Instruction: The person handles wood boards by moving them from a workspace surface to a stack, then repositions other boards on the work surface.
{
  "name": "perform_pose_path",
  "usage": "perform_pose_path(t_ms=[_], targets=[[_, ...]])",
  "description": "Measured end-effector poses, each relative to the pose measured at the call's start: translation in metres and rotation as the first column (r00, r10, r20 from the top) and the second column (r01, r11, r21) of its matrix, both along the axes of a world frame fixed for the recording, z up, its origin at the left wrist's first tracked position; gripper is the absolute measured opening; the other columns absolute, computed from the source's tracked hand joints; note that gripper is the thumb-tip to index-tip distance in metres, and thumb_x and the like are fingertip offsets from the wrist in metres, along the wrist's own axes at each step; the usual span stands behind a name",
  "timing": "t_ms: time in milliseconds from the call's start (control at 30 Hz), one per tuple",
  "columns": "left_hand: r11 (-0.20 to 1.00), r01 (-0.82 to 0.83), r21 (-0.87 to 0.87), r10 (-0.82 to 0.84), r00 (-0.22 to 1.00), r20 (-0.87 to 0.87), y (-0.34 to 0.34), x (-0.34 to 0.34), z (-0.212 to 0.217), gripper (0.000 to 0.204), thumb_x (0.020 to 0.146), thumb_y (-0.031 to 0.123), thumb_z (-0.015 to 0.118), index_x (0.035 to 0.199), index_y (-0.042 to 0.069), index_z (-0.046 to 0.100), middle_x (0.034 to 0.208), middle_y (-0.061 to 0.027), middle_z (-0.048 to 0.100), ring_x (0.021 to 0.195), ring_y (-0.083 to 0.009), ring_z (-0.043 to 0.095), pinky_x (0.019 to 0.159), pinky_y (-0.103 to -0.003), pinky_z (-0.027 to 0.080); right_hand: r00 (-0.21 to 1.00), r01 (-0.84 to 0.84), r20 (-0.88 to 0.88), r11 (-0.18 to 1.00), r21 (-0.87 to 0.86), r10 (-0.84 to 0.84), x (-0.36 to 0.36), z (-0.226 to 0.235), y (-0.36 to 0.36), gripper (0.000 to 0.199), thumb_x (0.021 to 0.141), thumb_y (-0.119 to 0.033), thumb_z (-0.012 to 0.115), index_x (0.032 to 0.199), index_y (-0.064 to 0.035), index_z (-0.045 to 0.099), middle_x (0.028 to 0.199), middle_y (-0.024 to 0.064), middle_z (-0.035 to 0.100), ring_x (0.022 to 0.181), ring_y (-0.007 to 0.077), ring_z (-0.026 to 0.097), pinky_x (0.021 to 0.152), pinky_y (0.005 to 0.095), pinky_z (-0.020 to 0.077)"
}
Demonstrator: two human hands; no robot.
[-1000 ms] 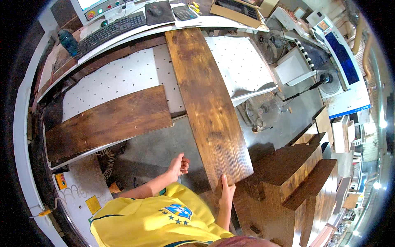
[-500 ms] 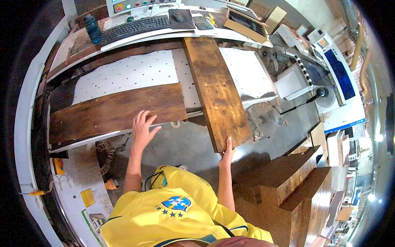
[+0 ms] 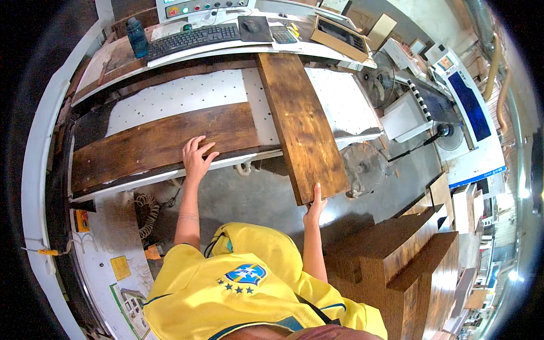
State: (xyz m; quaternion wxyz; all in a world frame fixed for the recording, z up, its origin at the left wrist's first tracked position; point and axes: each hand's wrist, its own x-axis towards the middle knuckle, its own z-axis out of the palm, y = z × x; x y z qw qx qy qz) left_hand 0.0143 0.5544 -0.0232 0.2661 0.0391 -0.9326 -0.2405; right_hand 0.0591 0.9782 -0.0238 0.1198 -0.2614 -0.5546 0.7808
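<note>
A long dark-brown wooden board (image 3: 164, 136) lies lengthwise on the white perforated table (image 3: 187, 90), with small holes in its top. My left hand (image 3: 196, 160) is at its near edge, fingers spread and fingertips on the wood. A second brown board (image 3: 303, 124), with lighter patches, stretches crosswise over the table, its far end by the desk edge and its near end jutting out toward me. My right hand (image 3: 315, 206) grips that near end, thumb on top; the fingers beneath are hidden.
Beyond the table, a desk carries a keyboard (image 3: 192, 41), calculator (image 3: 283, 35), blue bottle (image 3: 136, 37) and open cardboard box (image 3: 340, 38). Stacked brown boards (image 3: 391, 249) stand at my right. Fans (image 3: 365, 167) are past the crosswise board. A coiled hose (image 3: 148, 215) hangs at the left.
The lengthwise board has slid away from me, exposing a strip of the table's front edge. My left hand has moved forward with it. My right hand still grips the crosswise board.
</note>
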Motion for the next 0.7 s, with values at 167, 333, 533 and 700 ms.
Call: perform_pose_path(t_ms=[167,333,533,700], targets=[[0.998,0.000,0.055,0.004,0.998,-0.064,-0.002,-0.022,-0.004,0.034,0.088,0.039,0.083,0.112,0.015,0.083,0.140,-0.0098,0.064,0.137,-0.0358,0.050,0.116,-0.054,0.039,0.998,-0.030,0.060,0.999,0.019,0.028,-0.003,-0.016,0.013,0.086,0.091,-0.047,0.081,0.149,-0.0014,0.036,0.144,0.0122,0.052,0.123,0.0232,0.057,0.102,0.0405,0.0478],[0.999,-0.014,0.053,0.016,0.999,-0.032,-0.002,-0.022,-0.005,0.036,0.088,0.041,0.084,0.110,0.013,0.081,0.140,-0.0108,0.063,0.139,-0.0357,0.048,0.118,-0.057,0.036,0.997,-0.077,0.005,0.997,0.016,0.077,-0.004,-0.016,0.010,0.093,0.090,-0.049,0.082,0.151,0.0016,0.033,0.147,0.0150,0.049,0.128,0.0244,0.054,0.104,0.0403,0.0465],[0.998,-0.061,0.036,0.057,0.993,0.099,0.025,-0.027,0.008,0.036,0.087,0.041,0.085,0.107,0.013,0.077,0.139,-0.0099,0.061,0.138,-0.0340,0.047,0.119,-0.056,0.032,0.991,-0.088,-0.093,0.987,0.132,0.100,-0.023,-0.061,0.040,0.096,0.090,-0.046,0.083,0.151,0.0040,0.029,0.153,0.0183,0.042,0.136,0.0257,0.049,0.112,0.0433,0.0434],[0.995,-0.054,-0.080,0.063,0.991,0.115,0.012,-0.021,0.014,0.039,0.083,0.040,0.087,0.107,0.011,0.076,0.131,-0.0117,0.066,0.128,-0.0347,0.056,0.111,-0.051,0.041,0.998,-0.065,-0.007,0.995,0.074,0.065,-0.009,-0.021,0.008,0.086,0.090,-0.042,0.084,0.143,0.0106,0.041,0.143,0.0200,0.052,0.123,0.0244,0.058,0.103,0.0441,0.0506]])
